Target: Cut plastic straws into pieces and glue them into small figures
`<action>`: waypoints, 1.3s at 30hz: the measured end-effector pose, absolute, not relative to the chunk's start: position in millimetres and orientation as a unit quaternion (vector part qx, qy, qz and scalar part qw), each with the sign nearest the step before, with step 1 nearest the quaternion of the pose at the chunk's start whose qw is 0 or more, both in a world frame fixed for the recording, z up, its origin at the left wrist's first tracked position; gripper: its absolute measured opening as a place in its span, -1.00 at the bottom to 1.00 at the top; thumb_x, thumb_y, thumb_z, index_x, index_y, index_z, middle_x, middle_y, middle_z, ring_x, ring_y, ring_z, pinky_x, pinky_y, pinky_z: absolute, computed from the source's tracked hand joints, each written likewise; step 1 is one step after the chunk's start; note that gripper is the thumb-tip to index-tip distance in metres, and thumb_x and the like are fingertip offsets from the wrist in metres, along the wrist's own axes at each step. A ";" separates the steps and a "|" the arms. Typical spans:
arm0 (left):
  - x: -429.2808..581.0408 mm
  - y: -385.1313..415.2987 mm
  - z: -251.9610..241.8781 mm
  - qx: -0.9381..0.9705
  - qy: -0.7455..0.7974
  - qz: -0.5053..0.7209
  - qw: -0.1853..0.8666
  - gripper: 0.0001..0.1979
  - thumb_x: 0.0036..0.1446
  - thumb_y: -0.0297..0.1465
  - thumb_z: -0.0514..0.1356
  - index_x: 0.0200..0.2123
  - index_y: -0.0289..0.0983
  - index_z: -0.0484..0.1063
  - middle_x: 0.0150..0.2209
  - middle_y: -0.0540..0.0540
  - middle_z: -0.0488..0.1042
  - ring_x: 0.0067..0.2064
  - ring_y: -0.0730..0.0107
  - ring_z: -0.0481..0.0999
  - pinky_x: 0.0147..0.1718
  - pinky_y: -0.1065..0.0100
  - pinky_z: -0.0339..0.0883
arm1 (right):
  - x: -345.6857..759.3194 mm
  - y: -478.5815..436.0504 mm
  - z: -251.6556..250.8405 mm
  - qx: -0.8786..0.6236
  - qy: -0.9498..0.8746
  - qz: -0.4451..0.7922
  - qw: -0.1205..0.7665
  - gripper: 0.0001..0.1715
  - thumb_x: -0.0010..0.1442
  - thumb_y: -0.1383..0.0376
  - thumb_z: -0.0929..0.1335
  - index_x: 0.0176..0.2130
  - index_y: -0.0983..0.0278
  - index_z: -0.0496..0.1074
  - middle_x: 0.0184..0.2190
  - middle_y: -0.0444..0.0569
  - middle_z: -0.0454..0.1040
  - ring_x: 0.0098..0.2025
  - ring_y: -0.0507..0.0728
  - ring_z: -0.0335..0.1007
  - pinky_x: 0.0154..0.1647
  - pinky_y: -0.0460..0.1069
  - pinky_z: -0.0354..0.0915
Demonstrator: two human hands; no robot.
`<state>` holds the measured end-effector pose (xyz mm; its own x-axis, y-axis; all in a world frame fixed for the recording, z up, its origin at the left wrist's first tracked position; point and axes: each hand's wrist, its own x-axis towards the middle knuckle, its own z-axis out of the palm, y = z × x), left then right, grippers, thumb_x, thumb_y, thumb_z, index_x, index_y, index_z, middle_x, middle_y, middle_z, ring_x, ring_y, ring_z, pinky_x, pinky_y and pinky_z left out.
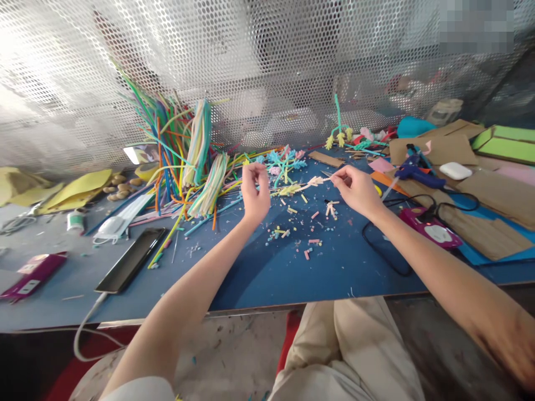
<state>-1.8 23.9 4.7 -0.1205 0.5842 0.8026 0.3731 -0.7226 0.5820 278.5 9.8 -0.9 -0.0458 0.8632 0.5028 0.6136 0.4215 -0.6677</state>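
Note:
My right hand [356, 190] pinches the end of a pale pink pipe cleaner [316, 181], whose other end has short pieces branching like a small sprig. My left hand [256, 192] is raised to the left of it, fingers curled together; whatever they hold, if anything, is hidden. Between the hands lies a yellow pipe-cleaner sprig [289, 190]. Just behind it is a cluster of blue, pink and green pipe-cleaner sprigs [286, 162]. Cut bits of pipe cleaner [278, 233] are scattered on the blue tabletop [259, 284] below.
Bundles of pipe cleaners [198, 142] stand at the back left. A phone [132, 260] with a cable lies at the front left, near a face mask [121, 219]. On the right are a blue glue gun [420, 174], a black cord, a magenta box [432, 227] and cardboard sheets [497, 192]. Perforated metal [288, 61] closes off the back.

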 end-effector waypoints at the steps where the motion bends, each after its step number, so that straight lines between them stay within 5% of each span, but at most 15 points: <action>1: -3.6 26.9 7.0 0.634 0.366 0.674 0.103 -0.87 0.37 -0.27 0.10 -0.16 -0.19 0.34 -0.34 -0.03 0.35 -0.34 0.42 0.34 -0.31 0.36 0.25 | 278.5 9.9 -1.2 -0.522 -0.710 0.137 0.453 -0.73 0.30 0.07 0.33 -0.25 0.20 0.48 -0.38 0.00 0.60 -0.39 0.18 0.50 -0.33 0.06 0.34; 14: -34.6 62.6 11.8 0.439 0.367 0.764 0.298 -0.81 0.19 -0.28 0.28 -0.31 -0.20 0.31 -0.55 0.13 0.07 -0.61 0.60 0.07 -0.63 0.46 -0.04 | 277.9 9.5 -1.0 -0.529 -0.712 0.130 0.443 -0.76 0.27 0.11 0.34 -0.24 0.21 0.49 -0.34 0.01 0.61 -0.37 0.18 0.50 -0.30 0.07 0.36; 21: -51.3 71.3 15.4 0.384 0.394 0.751 0.366 -0.78 0.19 -0.27 0.30 -0.31 -0.20 0.30 -0.49 0.14 0.26 -0.64 0.67 0.11 -0.65 0.48 0.00 | 278.7 11.8 -3.9 -0.524 -0.716 0.130 0.442 -0.75 0.27 0.09 0.35 -0.25 0.20 0.49 -0.33 0.00 0.61 -0.35 0.19 0.51 -0.28 0.08 0.38; 29: -49.3 66.6 11.5 0.445 0.391 0.735 0.330 -0.66 0.09 -0.16 0.39 -0.17 -0.20 0.42 -0.25 0.02 0.54 -0.59 0.70 0.20 -0.64 0.53 0.10 | 279.6 14.9 -8.4 -0.522 -0.718 0.135 0.441 -0.78 0.26 0.12 0.35 -0.24 0.20 0.49 -0.34 -0.01 0.61 -0.35 0.20 0.51 -0.26 0.10 0.41; 39: -48.9 68.4 8.9 0.476 0.413 0.709 0.317 -0.66 0.05 -0.16 0.40 -0.15 -0.22 0.58 -0.20 -0.08 0.59 -0.55 0.67 0.25 -0.63 0.53 0.09 | 276.4 9.8 -4.4 -0.531 -0.718 0.135 0.429 -0.81 0.26 0.13 0.36 -0.24 0.19 0.49 -0.32 -0.03 0.62 -0.35 0.18 0.52 -0.30 0.06 0.36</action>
